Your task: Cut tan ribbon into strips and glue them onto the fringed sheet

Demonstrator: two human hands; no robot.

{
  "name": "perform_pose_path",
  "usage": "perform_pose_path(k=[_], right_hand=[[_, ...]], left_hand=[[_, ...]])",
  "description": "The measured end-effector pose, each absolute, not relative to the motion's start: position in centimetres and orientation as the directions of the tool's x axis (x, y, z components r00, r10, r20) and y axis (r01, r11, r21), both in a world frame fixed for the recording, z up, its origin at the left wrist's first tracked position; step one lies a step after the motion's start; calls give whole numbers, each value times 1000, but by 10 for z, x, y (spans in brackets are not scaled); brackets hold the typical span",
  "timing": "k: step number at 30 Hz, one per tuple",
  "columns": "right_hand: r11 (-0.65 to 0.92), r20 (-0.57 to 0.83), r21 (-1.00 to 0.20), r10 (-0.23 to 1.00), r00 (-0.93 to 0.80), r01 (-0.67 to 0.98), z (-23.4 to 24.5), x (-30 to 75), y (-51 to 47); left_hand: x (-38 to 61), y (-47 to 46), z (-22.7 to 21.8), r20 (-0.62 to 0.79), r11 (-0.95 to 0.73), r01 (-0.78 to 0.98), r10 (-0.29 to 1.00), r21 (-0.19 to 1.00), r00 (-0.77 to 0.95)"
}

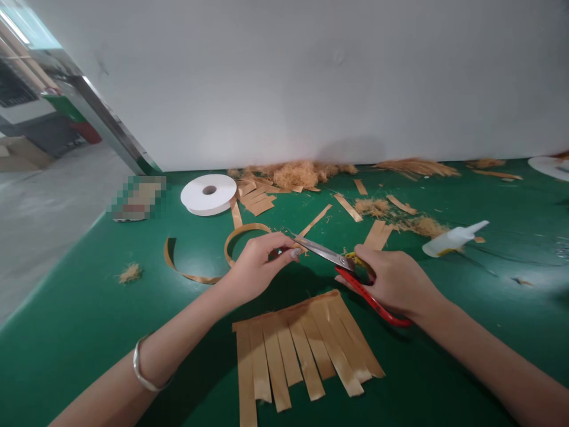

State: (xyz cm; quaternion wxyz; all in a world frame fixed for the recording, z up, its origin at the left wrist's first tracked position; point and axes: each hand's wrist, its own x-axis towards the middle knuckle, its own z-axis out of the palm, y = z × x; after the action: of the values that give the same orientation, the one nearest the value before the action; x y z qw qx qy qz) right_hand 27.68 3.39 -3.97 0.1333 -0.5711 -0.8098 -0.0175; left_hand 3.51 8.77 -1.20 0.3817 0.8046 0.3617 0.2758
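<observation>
My right hand (395, 279) grips red-handled scissors (342, 264), blades pointing left toward my left hand. My left hand (260, 264) is closed in a pinch on a long tan ribbon strip (195, 276) that curls away to the left over the green table (89, 320). The scissor tips meet the ribbon at my left fingertips. In front of both hands lies a fan of several cut tan strips (302, 350), joined along their top edge. A silver bangle sits on my left wrist.
A white tape roll (208, 194) lies behind my left hand. A small white glue bottle (453, 238) lies on its side at the right. Loose strips and frayed tan fibre piles (302, 174) are scattered along the white wall. The table's left edge drops to the floor.
</observation>
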Motion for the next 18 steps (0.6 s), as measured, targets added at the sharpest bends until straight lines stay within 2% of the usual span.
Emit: perform_pose_path(k=[13, 18], right_hand=[[338, 279, -45, 908, -313, 940, -41, 280, 34], [327, 297, -5, 903, -311, 945, -43, 281, 34]], left_hand=[[32, 89, -12, 171, -465, 380, 783, 800, 598], [32, 89, -12, 139, -420, 372, 795, 828, 590]])
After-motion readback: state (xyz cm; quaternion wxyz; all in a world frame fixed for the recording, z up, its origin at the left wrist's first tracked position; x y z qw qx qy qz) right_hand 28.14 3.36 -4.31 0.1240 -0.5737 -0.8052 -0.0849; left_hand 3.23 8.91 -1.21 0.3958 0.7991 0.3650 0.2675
